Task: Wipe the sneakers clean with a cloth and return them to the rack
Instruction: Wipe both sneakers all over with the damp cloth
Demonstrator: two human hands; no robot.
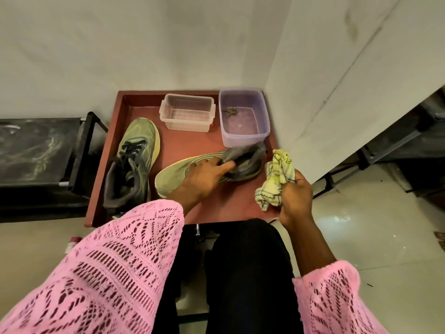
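Observation:
Two olive-green sneakers with grey collars lie on a red-brown tray table (240,203). One sneaker (134,155) stands upright at the left, toe pointing away. The other sneaker (173,175) lies across the middle, toe to the left. My left hand (204,179) holds this sneaker, fingers reaching into its grey opening. My right hand (295,197) grips a crumpled yellow-white cloth (277,179) just right of the sneaker's heel.
A clear plastic box (186,112) and a purple tub (243,116) with water stand at the tray's back. A black rack (43,150) sits at the left, another dark rack (409,141) at the right. White walls enclose the corner.

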